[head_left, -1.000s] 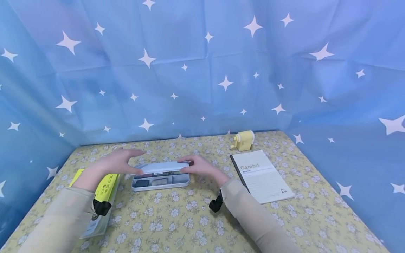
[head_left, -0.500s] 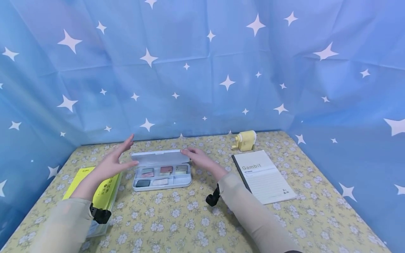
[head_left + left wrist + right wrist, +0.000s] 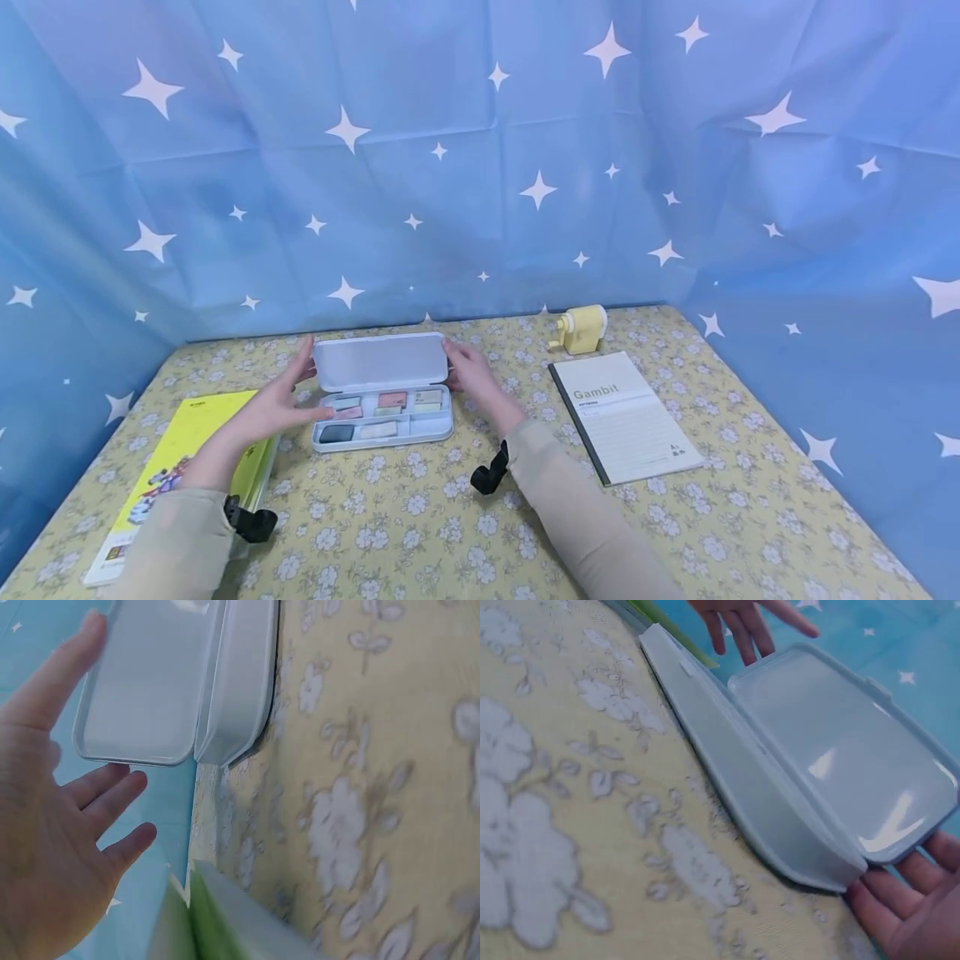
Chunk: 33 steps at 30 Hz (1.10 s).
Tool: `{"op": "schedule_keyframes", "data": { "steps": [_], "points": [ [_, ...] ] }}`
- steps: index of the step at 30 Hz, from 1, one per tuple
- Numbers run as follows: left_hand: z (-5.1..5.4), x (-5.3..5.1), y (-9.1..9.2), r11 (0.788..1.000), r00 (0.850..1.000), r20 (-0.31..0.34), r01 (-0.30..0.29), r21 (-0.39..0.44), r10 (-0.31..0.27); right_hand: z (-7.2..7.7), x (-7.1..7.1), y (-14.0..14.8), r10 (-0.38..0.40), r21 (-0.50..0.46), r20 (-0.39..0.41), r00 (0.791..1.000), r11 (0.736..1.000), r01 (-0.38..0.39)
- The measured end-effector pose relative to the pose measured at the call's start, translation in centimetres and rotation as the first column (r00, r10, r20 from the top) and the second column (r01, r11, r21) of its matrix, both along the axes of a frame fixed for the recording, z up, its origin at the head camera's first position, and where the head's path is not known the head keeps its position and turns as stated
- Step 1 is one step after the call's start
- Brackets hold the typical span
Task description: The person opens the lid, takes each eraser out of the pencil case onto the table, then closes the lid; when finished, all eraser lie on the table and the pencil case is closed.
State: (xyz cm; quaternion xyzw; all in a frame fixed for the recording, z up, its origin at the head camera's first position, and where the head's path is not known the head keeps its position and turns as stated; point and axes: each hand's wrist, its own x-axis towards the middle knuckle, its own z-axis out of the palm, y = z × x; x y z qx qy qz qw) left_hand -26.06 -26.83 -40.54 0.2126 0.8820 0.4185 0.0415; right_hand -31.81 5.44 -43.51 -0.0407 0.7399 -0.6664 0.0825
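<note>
A pale blue pencil case lies on the flowered tablecloth with its lid raised at the back. Inside, several erasers sit in the compartments, among them a pink eraser, a dark eraser and a whitish eraser. At the left end, my left hand is spread, its thumb low by the case. Its fingers are extended beside the lid in the left wrist view. My right hand holds the lid's right end; bent fingers touch the lid and case corner, while the thumb is mostly hidden.
A yellow book lies at the left, partly under my left forearm. A white notebook lies on the right, with a yellow pencil sharpener behind it. A blue starry curtain borders the table.
The lid has swung up and back from nearly closed, uncovering the erasers. My right hand has moved with its edge. My left hand has drawn left to the case's end.
</note>
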Motion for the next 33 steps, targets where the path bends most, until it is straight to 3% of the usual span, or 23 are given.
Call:
{"op": "schedule_keyframes", "data": {
  "steps": [9,14,21,27,33],
  "points": [
    [-1.1,0.5,0.6,0.999,1.000,0.029,-0.006,0.032,0.006,-0.8,0.4,0.3,-0.031,-0.061,-0.017,0.999,0.998,0.030],
    [-2.1,0.8,0.6,0.999,0.997,0.068,-0.040,-0.009,0.040,-1.1,0.5,0.4,-0.010,-0.065,-0.016,1.000,0.998,0.009],
    [-2.7,0.7,0.7,1.000,0.995,0.104,0.009,0.029,-0.012,-1.4,0.3,0.6,-0.055,-0.093,0.023,0.998,0.994,0.057],
    [-3.1,0.5,0.8,1.000,0.994,0.109,0.014,0.014,-0.015,-0.8,0.2,0.9,-0.118,-0.180,0.068,0.991,0.975,0.128],
    [-3.3,0.5,0.6,1.000,0.994,0.105,0.010,0.000,-0.010,1.4,0.4,1.0,-0.235,-0.120,-0.091,0.968,0.967,0.224]
  ]
}}
